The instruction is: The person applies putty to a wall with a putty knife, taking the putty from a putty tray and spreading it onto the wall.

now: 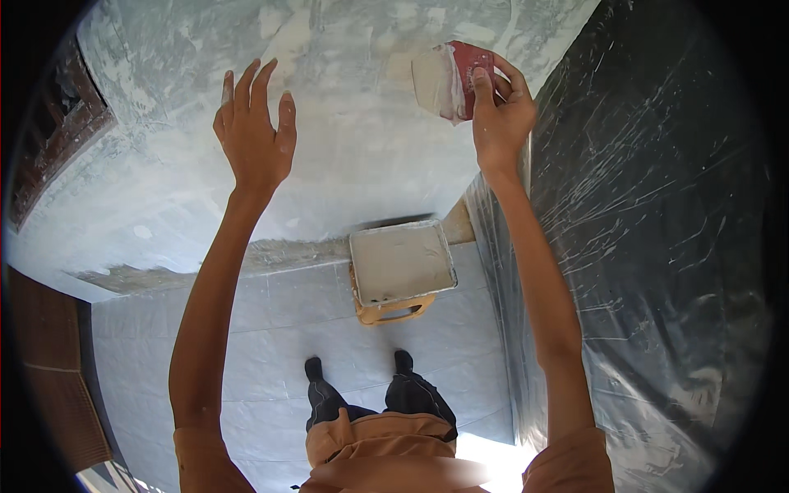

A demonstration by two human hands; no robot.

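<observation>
My right hand (503,119) grips a flat red scraper (475,70), thumb on the near face and fingers behind it. Pale wet filler (438,82) coats the scraper's left part, up at the wall. The wall (345,156) is grey-white and patchy with smeared filler. Raised to the left, my left hand (253,135) has its fingers spread and nothing in it. It is close to the wall; whether its fingertips touch I cannot tell.
A tray (403,259) of pale filler sits on a yellow stool (394,312) at the wall's foot. Black plastic sheeting (657,205) speckled with white hangs on the right. A brown framed opening (62,123) is at the left. Grey sheeting (271,353) covers the floor.
</observation>
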